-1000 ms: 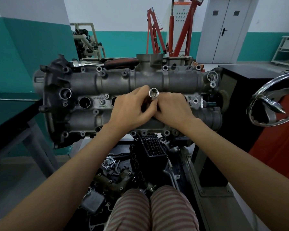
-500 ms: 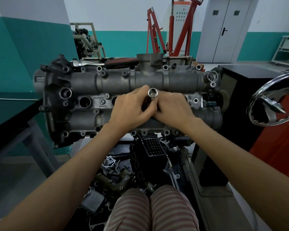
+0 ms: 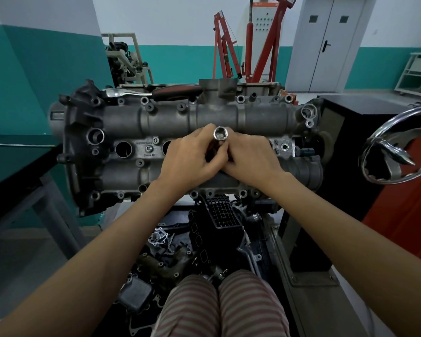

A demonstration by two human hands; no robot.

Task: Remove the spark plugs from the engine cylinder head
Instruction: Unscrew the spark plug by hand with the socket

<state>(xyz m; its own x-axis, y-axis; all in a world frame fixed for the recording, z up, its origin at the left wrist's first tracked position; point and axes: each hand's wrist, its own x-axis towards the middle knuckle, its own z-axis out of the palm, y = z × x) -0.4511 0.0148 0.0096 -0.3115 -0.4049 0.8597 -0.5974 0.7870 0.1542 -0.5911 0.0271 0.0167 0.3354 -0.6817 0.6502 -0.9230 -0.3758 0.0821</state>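
1. The cylinder head (image 3: 185,122) lies lengthwise across the view, its left end carrying a dark end cover, its right end near a black cabinet (image 3: 355,122).
2. Your left hand (image 3: 190,161) and right hand (image 3: 250,159) meet at the middle of the head, touching each other over the row of plug wells.
3. Between them stands a chrome socket (image 3: 220,134), open end up and facing you; its lower part is hidden by your hands.
4. Left fingers (image 3: 204,137) are curled round the socket's left side; right fingers are curled in against its right side. Exactly how the right fingers pinch it cannot be told.
5. No spark plug shows; whichever well the socket sits in is covered by your hands.
6. Two open plug wells (image 3: 123,149) lie to the left of your left hand.
7. A ratchet (image 3: 153,93) with a dark handle rests on the far edge of the head, left of centre.
8. Below the head, near your striped knees (image 3: 219,305), lies a heap of loose engine parts (image 3: 180,254).
9. Far right: a chrome handwheel (image 3: 399,144). Far back: a red engine hoist (image 3: 248,45).
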